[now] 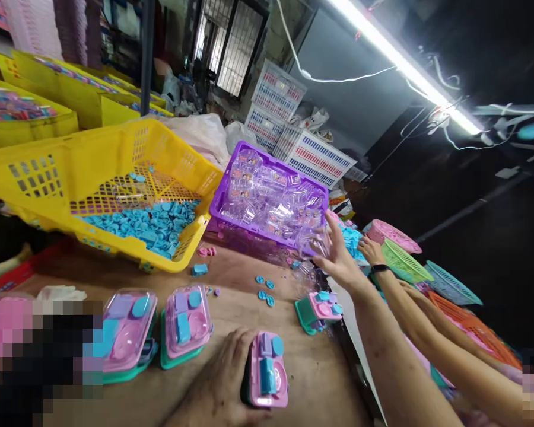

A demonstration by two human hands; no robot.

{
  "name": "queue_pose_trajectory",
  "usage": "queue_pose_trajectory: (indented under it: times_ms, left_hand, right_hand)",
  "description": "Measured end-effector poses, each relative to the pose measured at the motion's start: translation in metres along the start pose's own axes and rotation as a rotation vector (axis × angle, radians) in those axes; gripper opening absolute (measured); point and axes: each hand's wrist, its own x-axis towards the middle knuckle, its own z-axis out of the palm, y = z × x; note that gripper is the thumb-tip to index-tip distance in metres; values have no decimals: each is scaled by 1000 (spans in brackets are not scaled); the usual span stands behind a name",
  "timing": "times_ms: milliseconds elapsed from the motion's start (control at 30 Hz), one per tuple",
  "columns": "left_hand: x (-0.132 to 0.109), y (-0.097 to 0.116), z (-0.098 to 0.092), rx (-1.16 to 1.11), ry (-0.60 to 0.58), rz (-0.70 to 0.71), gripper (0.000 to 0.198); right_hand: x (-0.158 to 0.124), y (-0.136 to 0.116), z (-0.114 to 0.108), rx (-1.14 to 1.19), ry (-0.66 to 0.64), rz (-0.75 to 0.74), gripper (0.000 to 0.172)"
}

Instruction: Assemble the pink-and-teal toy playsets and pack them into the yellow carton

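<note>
My left hand (234, 373) is wrapped round the left side of a small toy kitchen set (268, 373), which has a pink top, purple and blue parts and a green base. At the near right corner of the purple basket (225, 222), my right hand (338, 255) has its thumb and fingers around a clear plastic cover (312, 240). More clear covers (267, 190) fill that basket. Two toy sets with clear covers on, one (187, 323) nearer the middle and another (129, 332) farther left, stand on the table. An uncovered toy set (320, 309) is at the right edge.
A yellow basket (178, 264) of small blue parts (160, 225) stands at the left. Several blue discs (266, 290) and a blue block (200, 270) lie on the wooden table (231, 314). A co-worker's hand (371, 250) and arms reach in at the right, near colored baskets (404, 261).
</note>
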Motion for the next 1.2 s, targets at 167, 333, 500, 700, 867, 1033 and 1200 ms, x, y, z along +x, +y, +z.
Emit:
queue_pose_trajectory:
  times_ms: [167,333,500,700,867,1033,1200]
  left_hand:
    - [9,34,-29,-89,-6,-34,130]
    - [15,32,-36,-89,11,43,128]
    - [15,33,-32,-40,28,58,127]
    - [17,33,-27,-41,28,15,128]
    - [16,34,-26,-41,65,33,124]
    - [16,35,-25,-39,80,45,124]
    - [16,38,-26,-16,69,18,122]
  right_hand:
    - [-129,-60,50,316,-299,-7,87]
    - [-175,-82,68,229,-405,64,73]
    - [-170,-101,83,286,-411,311,50]
    - [-166,-128,117,-170,-136,163,48]
    - [-161,-145,127,-342,-41,105,35]
    - [-159,-148,131,-411,-38,92,39]
    - [-160,-147,128,-438,-59,92,43]
